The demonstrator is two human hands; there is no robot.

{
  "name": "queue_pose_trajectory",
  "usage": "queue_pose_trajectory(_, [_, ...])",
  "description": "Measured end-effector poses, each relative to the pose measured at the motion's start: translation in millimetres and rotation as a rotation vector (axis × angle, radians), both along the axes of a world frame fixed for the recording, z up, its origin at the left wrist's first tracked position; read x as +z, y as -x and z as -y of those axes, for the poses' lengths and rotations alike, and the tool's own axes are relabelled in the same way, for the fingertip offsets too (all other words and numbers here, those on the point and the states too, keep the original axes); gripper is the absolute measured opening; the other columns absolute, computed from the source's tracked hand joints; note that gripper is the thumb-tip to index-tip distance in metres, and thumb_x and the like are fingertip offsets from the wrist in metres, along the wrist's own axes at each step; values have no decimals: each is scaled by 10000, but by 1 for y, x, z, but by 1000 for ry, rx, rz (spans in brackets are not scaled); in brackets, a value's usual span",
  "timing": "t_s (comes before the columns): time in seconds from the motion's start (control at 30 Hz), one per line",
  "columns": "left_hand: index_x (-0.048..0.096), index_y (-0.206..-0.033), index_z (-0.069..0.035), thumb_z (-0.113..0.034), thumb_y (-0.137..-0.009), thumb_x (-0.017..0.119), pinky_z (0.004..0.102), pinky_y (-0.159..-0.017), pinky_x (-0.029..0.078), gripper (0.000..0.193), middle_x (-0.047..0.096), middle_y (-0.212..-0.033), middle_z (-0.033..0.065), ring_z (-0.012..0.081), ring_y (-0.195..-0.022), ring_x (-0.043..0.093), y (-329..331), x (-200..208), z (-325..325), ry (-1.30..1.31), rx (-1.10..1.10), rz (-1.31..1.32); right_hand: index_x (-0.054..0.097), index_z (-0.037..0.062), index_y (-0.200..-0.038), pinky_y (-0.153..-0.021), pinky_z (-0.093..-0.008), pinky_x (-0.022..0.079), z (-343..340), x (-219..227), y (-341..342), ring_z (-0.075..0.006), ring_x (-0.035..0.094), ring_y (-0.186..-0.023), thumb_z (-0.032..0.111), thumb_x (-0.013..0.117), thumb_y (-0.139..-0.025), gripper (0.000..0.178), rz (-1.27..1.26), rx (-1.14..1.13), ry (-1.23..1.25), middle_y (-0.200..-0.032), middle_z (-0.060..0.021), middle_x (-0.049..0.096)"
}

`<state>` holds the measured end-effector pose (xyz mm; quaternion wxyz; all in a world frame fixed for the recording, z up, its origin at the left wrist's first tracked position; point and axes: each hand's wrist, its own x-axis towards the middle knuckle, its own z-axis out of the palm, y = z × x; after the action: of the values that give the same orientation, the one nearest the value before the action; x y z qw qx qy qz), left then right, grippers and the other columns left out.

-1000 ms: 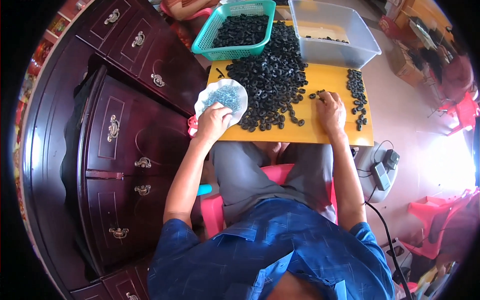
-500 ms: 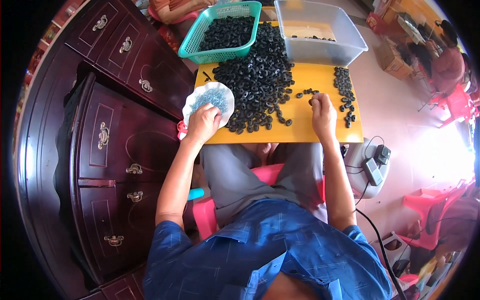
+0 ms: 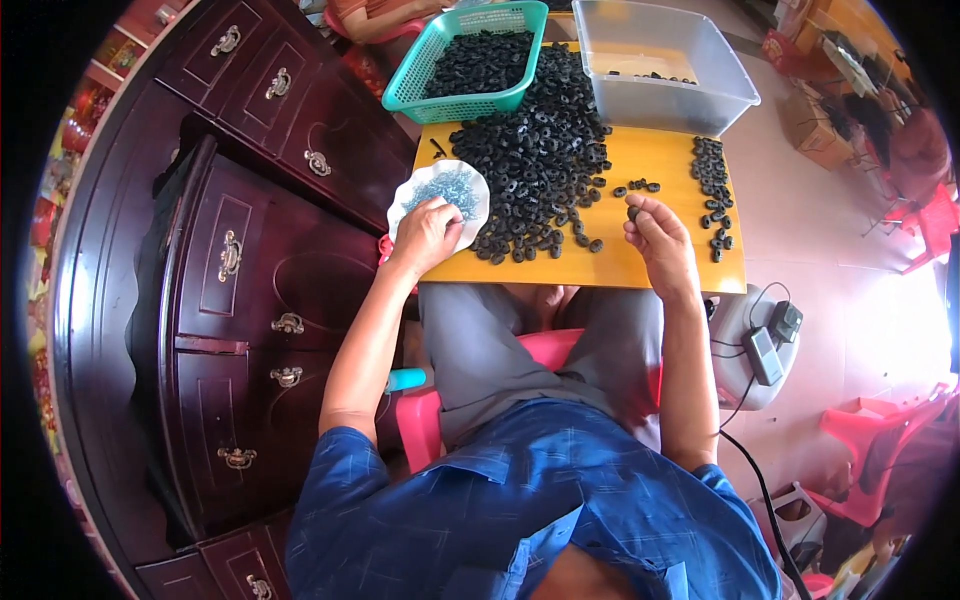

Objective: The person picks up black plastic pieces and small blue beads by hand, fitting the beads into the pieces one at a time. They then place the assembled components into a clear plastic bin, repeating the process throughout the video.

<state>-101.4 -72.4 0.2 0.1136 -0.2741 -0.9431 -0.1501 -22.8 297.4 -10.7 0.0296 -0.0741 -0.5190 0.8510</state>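
Note:
My left hand [image 3: 428,238] rests over a white scalloped plate [image 3: 480,192] at the table's left edge. Its fingers are pinched together among thin bluish-silver pieces [image 3: 445,186]; what sits between the fingertips is too small to make out. At the right, my right hand [image 3: 668,248] is raised above the yellow table [image 3: 615,268], thumb and forefinger closed on a small black oval piece [image 3: 633,213]. Just beyond it lie several loose black pieces [image 3: 637,187]. A large heap of similar black oval pieces [image 3: 535,150] spreads between the two hands.
A green perforated basket [image 3: 470,108] of black parts and a clear plastic bin [image 3: 670,108] stand at the far end. Sorted black pieces [image 3: 711,175] line the right edge. A dark wooden cabinet [image 3: 250,300] flanks the left; another person's arm [image 3: 385,18] shows beyond the basket.
My right hand has turned and opened out slightly, so the black piece at its fingertips now shows. My left hand stays at the plate. The whole view has shifted a little.

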Motion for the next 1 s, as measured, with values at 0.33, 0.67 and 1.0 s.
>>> queue_pose_trajectory(0.33, [639, -911, -55, -85, -840, 714, 361, -713, 557, 108, 688, -833, 88, 232, -749, 699, 2, 10, 9, -324, 114, 86, 633, 45, -1193, -839, -229, 538, -3, 3, -2, -90, 632, -902, 62, 581, -1018, 183, 4, 45, 143, -1091, -25, 668])
queue_pose_trajectory(0.67, [649, -884, -38, -33, -851, 725, 287, -591, 529, 83, 674, -694, 51, 137, -602, 667, 1, 25, -65, -450, -84, 186, 618, 40, -1198, -802, -234, 543, -12, 2, -1, -106, 652, -886, 92, 603, -1017, 189, -39, 6, 195, -1068, -62, 697])
queue_pose_trajectory(1.0, [657, -892, -28, -91, -869, 695, 358, -626, 564, 77, 719, -755, 139, 271, -688, 733, 46, 47, -211, -468, -262, 149, 615, 41, -1204, -804, -247, 545, -25, 3, -1, -109, 653, -876, 92, 615, -1013, 198, -46, -107, 248, -1067, -62, 697])
